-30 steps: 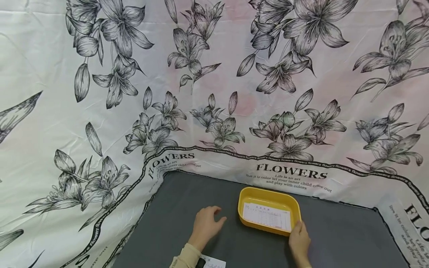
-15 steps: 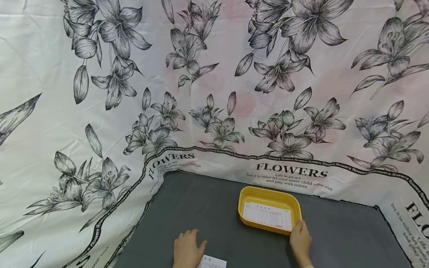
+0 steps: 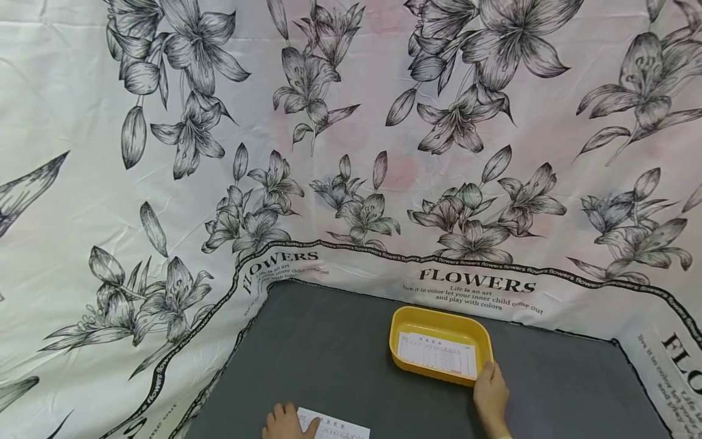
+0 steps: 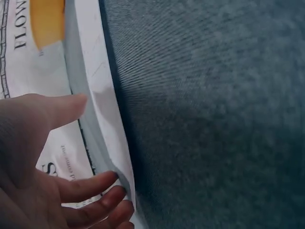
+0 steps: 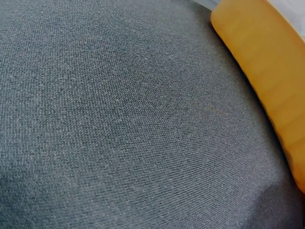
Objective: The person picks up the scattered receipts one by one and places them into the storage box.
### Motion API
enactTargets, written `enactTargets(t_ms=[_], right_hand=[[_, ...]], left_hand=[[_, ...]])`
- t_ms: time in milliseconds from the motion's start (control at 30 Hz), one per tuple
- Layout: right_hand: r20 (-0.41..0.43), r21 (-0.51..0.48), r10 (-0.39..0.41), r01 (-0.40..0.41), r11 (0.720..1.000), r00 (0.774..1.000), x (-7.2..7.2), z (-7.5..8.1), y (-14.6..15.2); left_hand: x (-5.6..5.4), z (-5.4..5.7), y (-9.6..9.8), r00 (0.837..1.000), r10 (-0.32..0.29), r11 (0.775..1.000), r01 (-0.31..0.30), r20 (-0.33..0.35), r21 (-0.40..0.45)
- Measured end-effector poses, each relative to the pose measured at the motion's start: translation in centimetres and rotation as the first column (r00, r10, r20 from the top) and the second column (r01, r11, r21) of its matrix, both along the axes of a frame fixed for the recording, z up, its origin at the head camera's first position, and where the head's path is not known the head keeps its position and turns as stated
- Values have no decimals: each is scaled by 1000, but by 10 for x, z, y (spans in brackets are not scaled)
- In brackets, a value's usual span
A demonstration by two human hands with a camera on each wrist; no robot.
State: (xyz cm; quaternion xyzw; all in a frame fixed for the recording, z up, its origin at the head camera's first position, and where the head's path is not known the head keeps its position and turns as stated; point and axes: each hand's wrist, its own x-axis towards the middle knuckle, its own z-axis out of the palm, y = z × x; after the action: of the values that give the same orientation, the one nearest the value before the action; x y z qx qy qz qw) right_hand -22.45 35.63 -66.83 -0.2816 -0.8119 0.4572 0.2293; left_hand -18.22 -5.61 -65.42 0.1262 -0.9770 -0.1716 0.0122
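At the bottom of the head view my left hand [image 3: 287, 424] is at the left end of a white printed form [image 3: 337, 425] lying on the grey surface. In the left wrist view the thumb and loosely bent fingers are spread apart, with fingertips right at the edge of the paper [image 4: 100, 62]. My right hand [image 3: 490, 393] grips the near right corner of a yellow plastic tray [image 3: 428, 372], thumb at its rim. Another printed form [image 3: 437, 355] lies inside the tray. The right wrist view shows only the tray's outer wall [image 5: 269, 62] and grey cloth; that hand's fingers are hidden there.
A dark grey cloth-covered tabletop [image 3: 329, 341] lies under everything. White fabric [image 3: 362, 122] printed with black flowers and lettering hangs behind and along the left and right sides. The tray stands near the table's back edge.
My left hand has moved from beside the tray down and left to the lower paper, uncovering more of it. The right hand and the tray have stayed in place.
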Motion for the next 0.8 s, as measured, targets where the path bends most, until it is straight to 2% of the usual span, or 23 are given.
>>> enactTargets(t_ms=[100,233,333,467,633,800], right_hand=[[-4,-5,-7,7,1000,1000,0,1,-1],[5,-21,-7,7,1000,1000,0,1,-1],[22,-32,-3,3,999,1000,0,1,-2],[26,-32,-4,5,999,1000,-1,0,-2],[16,-29,-6,6,1000,1000,-1,-1,-1],[14,-35,-9,10,999,1000,0,-1,-2]], left_hand=[[-5,-2,1,1000,10,1000,-9,-21,17],[-11,-2,3,999,35,999,-35,-16,19],[-11,-1,4,999,45,998,-45,16,33],[-11,0,4,998,27,995,-32,55,98],[-10,-3,2,999,19,986,-26,42,164],[-8,-6,-3,999,15,985,-21,34,173]])
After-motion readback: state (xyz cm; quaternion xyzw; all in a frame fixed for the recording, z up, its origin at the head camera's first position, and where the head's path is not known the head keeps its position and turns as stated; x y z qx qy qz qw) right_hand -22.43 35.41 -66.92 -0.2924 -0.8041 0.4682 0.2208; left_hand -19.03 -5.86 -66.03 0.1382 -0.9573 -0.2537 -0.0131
